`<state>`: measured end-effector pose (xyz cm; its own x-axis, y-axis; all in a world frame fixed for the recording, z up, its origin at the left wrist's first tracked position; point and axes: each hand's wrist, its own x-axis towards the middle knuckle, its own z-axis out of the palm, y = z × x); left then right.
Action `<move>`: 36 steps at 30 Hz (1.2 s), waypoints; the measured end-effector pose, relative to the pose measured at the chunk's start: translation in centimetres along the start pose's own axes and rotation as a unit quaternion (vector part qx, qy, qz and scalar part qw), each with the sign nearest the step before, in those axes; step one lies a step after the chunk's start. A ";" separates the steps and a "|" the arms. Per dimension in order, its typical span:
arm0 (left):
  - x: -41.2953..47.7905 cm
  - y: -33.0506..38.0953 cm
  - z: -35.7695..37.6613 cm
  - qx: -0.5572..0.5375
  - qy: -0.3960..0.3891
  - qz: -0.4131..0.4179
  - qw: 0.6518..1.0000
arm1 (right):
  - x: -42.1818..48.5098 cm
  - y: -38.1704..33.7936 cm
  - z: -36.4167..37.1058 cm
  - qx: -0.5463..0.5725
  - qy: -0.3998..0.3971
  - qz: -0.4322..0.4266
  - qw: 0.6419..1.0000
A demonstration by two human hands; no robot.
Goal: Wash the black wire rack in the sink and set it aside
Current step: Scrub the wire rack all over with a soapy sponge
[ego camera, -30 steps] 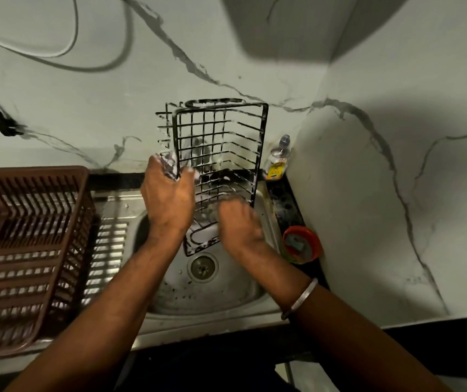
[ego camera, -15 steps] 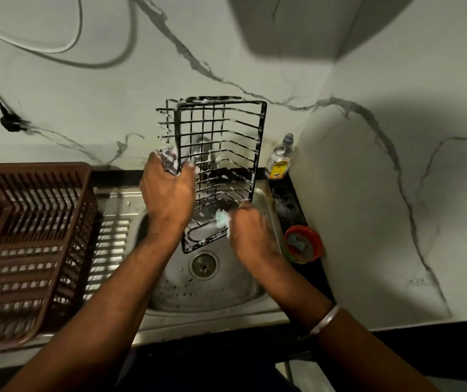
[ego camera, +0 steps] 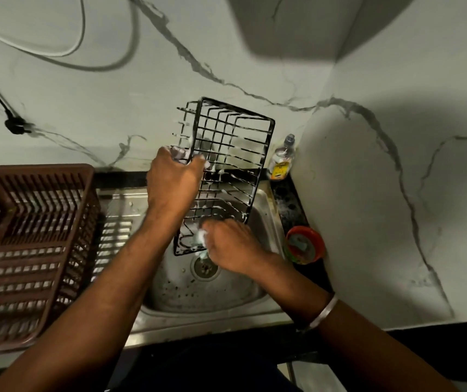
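The black wire rack [ego camera: 228,154] stands on end over the steel sink [ego camera: 266,213], its top tilted to the right, with foam on its wires. My left hand [ego camera: 174,185] grips its left edge about halfway up. My right hand [ego camera: 232,246] is at the rack's lower end, just above the drain [ego camera: 204,267], closed on a small pale soapy scrubber [ego camera: 201,238] pressed against the wires.
A brown plastic dish basket [ego camera: 28,250] sits on the drainboard at the left. A small bottle [ego camera: 282,158] stands in the back corner, and a red-orange tub [ego camera: 305,244] sits on the dark counter at the sink's right. Marble walls close in behind and to the right.
The rack has tilted so its top leans right. My right hand has slid down to the rack's bottom edge with the scrubber. My left hand keeps its grip.
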<state>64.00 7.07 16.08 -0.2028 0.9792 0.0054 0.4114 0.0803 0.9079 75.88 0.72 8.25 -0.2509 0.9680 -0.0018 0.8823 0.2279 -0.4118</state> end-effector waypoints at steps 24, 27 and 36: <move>0.0 -4.1 -3.6 -0.010 0.009 0.108 0.994 | 3.0 0.4 1.5 -0.059 0.094 -0.014 0.994; 0.3 -3.6 -3.5 -0.026 0.008 0.112 0.993 | 3.6 -0.3 2.5 0.004 0.057 -0.024 0.998; 0.1 -3.1 -2.4 -0.011 -0.016 0.158 0.987 | 4.0 -0.1 2.1 0.004 0.026 -0.047 0.999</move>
<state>60.59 6.51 14.25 -0.0386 0.9605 0.2757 0.4303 -0.2330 0.8721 73.94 4.35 6.42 -0.3114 0.9465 0.0845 0.8527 0.3176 -0.4149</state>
